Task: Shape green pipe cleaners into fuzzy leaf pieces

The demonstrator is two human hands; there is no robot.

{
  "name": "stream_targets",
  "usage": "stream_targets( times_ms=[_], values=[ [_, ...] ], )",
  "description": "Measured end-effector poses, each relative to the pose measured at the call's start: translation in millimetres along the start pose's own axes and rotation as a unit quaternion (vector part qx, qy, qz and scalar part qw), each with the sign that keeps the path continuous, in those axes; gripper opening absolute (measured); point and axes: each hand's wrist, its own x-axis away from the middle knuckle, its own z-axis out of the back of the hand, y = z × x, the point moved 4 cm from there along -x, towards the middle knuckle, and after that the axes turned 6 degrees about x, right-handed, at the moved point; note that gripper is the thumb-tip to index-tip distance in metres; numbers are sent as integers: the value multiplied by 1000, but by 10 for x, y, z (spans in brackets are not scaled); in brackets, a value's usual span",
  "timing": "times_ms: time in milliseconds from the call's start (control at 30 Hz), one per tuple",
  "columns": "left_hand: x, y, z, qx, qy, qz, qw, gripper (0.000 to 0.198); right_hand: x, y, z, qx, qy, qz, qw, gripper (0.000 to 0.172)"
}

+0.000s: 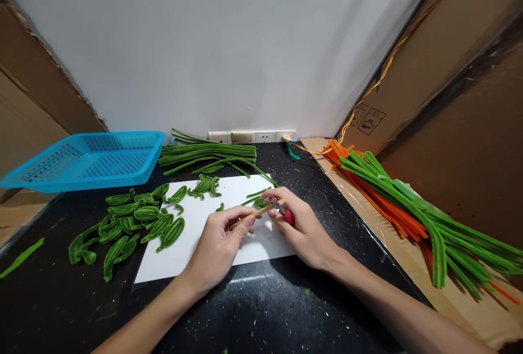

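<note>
My left hand (223, 245) is closed round a thin wooden stick (265, 209) that slants up to the right over a white sheet of paper (196, 258). My right hand (304, 229) grips a small red-handled tool (288, 218) with a metal head; fingers cover most of it, so its exact kind is unclear. The stick's far end meets or crosses the metal head. Just behind the right fingers lies a green chenille piece (259, 202). Several leaf-shaped green chenille pieces (147, 213) are heaped left of my left hand, partly on the paper.
A blue plastic basket (151, 166) stands at the back left. Long green chenille stems (212, 152) lie near the wall sockets (265, 136). Green stems (408, 201) and orange stems (384, 207) rest on cardboard at right. A flat green strip (22, 257) lies far left.
</note>
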Motion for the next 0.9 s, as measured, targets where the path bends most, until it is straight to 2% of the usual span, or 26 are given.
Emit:
stream_targets(
  times_ms=[100, 267, 400, 467, 533, 633, 733, 833, 900],
  values=[
    [18, -16, 30, -39, 39, -26, 998, 26, -9, 43, -8, -116, 3, -39, 992, 20],
    [46, 35, 36, -66, 59, -105, 991, 20, -34, 64, -44, -276, -4, -80, 958, 15],
    [76, 140, 83, -90, 88, -160, 979, 18, -51, 73, -136, -374, -37, -89, 922, 34],
    [83, 179, 92, -94, 93, -174, 976, 18, -53, 62, -159, -377, -50, -86, 921, 41],
    [81, 195, 88, -96, 92, -169, 977, 18, -51, 39, -156, -340, -58, -82, 935, 43],
    [73, 194, 70, -93, 89, -146, 981, 19, -41, 22, -134, -274, -54, -86, 956, 41],
    [69, 185, 63, -84, 87, -128, 984, 21, -31, 65, -117, -237, -26, -111, 965, 34],
    [65, 163, 78, -82, 90, -111, 986, 24, -40, 104, -114, -268, -3, -117, 956, 25],
    [63, 148, 93, -82, 94, -102, 987, 25, -50, 97, -132, -332, -8, -112, 937, 23]
  ],
)
